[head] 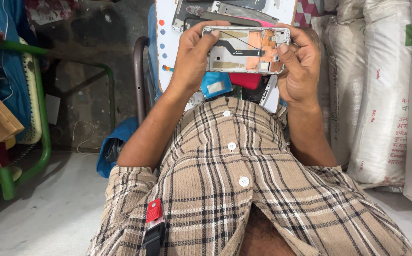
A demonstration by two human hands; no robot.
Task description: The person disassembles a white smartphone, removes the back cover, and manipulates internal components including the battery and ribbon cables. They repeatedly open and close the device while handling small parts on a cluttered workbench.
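Both hands, left hand (192,59) and right hand (300,68), pinch the opened phone frame (245,49) by its ends; a slipped thumb could tear its thin ribbon cable (236,51)

We sit over a pale concrete floor (40,208), a green-framed chair (44,128) on one side, white sacks (386,95) stacked opposite.
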